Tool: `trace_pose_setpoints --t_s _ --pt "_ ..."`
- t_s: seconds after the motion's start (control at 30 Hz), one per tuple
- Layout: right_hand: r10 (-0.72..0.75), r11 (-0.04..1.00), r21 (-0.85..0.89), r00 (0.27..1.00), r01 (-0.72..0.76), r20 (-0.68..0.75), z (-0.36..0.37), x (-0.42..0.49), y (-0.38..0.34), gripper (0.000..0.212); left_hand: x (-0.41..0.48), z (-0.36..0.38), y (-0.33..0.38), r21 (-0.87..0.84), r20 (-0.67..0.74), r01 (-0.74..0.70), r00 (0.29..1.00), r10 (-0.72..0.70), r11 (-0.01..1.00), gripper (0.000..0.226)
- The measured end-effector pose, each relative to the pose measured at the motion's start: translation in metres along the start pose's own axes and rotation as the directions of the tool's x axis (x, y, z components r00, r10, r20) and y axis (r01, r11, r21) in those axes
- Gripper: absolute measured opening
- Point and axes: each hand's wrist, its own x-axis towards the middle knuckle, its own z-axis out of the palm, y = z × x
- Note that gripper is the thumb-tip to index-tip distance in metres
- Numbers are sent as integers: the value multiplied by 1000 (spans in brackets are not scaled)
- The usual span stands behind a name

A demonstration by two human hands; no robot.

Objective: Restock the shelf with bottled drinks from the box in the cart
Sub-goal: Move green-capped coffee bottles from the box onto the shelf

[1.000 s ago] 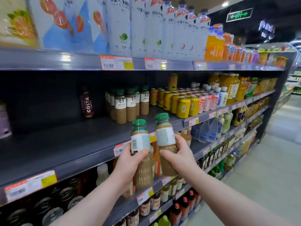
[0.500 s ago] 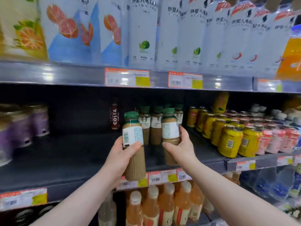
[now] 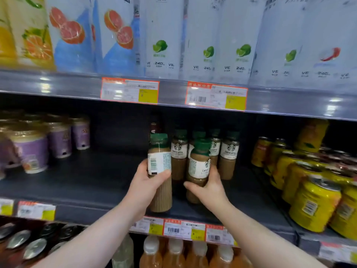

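Dark grey metal shelf (image 3: pixel 81 182), bare stretch left of the standing green-capped coffee bottles (image 3: pixel 229 151). Left hand (image 3: pixel 147 187) grips one coffee bottle (image 3: pixel 159 163), right hand (image 3: pixel 209 188) another (image 3: pixel 200 165), both near the front edge.

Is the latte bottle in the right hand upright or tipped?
Roughly upright, slightly tipped: the bottle in the right hand leans its green cap a little rightward. Whether its base touches the shelf, cannot tell.

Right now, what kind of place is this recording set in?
Most likely a supermarket drinks aisle: tiered shelves carry orange price tags on their edges, with rows of bottled coffee and yellow cans lined up facing out.
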Motion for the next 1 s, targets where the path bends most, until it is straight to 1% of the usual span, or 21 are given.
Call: trace_pose_setpoints --t_s 0.07,0.13,0.2,0.27,0.4,0.57,0.63,0.7,0.8,0.9,1.0 --pt "42 997 68 995 -48 85 -1 0 4 76 5 5 -3 41 -14 -11 1000 11 999 51" --pt "57 993 98 991 -69 124 -2 1 6 70 12 10 -5 86 -23 -26 999 28 996 56" --pt "51 994 86 992 -61 115 -2 1 8 64 18 15 -8 136 -22 -36 999 40 990 65" --pt "46 997 52 996 -50 72 0 1 10 61 23 20 -11 196 -19 -45 999 50 979 75" --pt "41 999 22 999 -41 26 3 0 11 65 32 26 -16 235 51 -56 998 45 970 86" --pt "45 999 18 999 -45 -1 3 -1 13 64 35 16 -23 328 217 -52 976 -22 943 81" --pt "47 999 11 999 -47 -3 3 -1 13 62 35 11 -25 388 213 -77 977 -8 919 80" --pt "44 999 -1 999 -44 -17 3 -1 13 60 36 8 -27 443 170 -95 985 20 891 82" --pt "34 999 -5 999 -34 -25 4 -1 13 57 37 8 -28 457 170 -106 985 31 883 85" --pt "46 999 -15 998 -46 -35 4 0 13 60 38 9 -29 414 204 -90 979 4 906 68" --pt "51 998 -18 998 -52 -45 4 1 12 58 42 10 -31 481 182 -112 983 26 870 61"
